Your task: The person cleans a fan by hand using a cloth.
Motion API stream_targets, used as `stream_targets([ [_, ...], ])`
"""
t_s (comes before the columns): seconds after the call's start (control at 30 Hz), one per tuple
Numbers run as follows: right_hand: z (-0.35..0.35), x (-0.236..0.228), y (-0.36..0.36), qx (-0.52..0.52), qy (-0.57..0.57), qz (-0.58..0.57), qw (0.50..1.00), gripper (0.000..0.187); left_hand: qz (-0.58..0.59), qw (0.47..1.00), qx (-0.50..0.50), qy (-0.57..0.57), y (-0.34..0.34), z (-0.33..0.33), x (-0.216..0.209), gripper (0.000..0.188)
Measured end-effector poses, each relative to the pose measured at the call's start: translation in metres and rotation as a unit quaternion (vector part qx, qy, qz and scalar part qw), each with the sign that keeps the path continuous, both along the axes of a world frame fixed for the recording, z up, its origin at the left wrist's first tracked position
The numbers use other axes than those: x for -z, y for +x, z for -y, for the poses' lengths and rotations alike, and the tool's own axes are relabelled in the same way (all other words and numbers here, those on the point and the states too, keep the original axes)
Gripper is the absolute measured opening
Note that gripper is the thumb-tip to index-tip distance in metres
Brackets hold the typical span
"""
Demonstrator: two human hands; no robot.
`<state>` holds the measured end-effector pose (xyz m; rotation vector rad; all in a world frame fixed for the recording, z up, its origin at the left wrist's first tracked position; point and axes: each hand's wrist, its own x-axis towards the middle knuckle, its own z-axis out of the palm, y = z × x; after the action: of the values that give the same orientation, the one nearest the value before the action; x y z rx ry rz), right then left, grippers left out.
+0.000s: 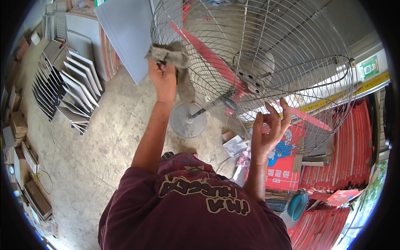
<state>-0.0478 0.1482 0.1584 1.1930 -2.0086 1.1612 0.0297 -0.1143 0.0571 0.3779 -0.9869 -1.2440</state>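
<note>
A large standing fan with a round wire guard [291, 37] fills the upper middle and right. Inside the wires are red blades [208, 52], and its pole runs down to a round grey base [179, 123]. My left hand [163, 83] is closed on a crumpled grey cloth [183, 58] at the guard's left edge. One end of the cloth hangs down beside the wires. At the guard's lower side, my right hand [268, 133] is raised with its fingers apart and slightly bent. Nothing shows in it; whether its fingertips touch the wires, I cannot tell.
Tile panels [79, 85] stand in a black rack to the left. A grey board [127, 37] leans behind the cloth. Stacked red cartons [341, 154] line the right side, with a teal bowl-shaped thing [297, 207] near them. Boxes [35, 200] sit along the left edge.
</note>
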Motion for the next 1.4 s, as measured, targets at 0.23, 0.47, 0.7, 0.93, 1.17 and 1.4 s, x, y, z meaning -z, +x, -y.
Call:
stream_targets([
  [0.23, 0.001, -0.002, 0.003, 0.007, -0.003, 0.000, 1.000, 0.030, -0.076, 0.980, -0.111, -0.147, 0.007, 0.033, -0.107, 0.028],
  [0.47, 0.001, 0.000, 0.002, -0.017, -0.004, 0.019, 1.000, 0.036, -0.035, 0.983, -0.107, -0.144, -0.003, 0.055, -0.081, 0.032],
  [0.7, 0.003, -0.001, 0.004, -0.010, -0.007, 0.011, 1.000, 0.030, 0.032, 0.992, -0.105, -0.058, -0.012, 0.041, -0.011, 0.036],
  [0.93, 0.002, -0.001, 0.004, -0.009, 0.012, -0.005, 1.000, 0.032, 0.166, 0.979, -0.119, -0.003, -0.032, 0.009, 0.075, 0.030],
  [1.17, 0.003, 0.004, 0.000, -0.015, 0.007, -0.015, 1.000, 0.031, 0.195, 0.979, 0.004, 0.068, -0.048, -0.021, 0.148, 0.035],
  [1.4, 0.002, 0.002, 0.002, -0.017, 0.007, -0.002, 1.000, 0.031, 0.171, 0.977, -0.048, 0.113, -0.028, 0.013, 0.126, 0.025],
])
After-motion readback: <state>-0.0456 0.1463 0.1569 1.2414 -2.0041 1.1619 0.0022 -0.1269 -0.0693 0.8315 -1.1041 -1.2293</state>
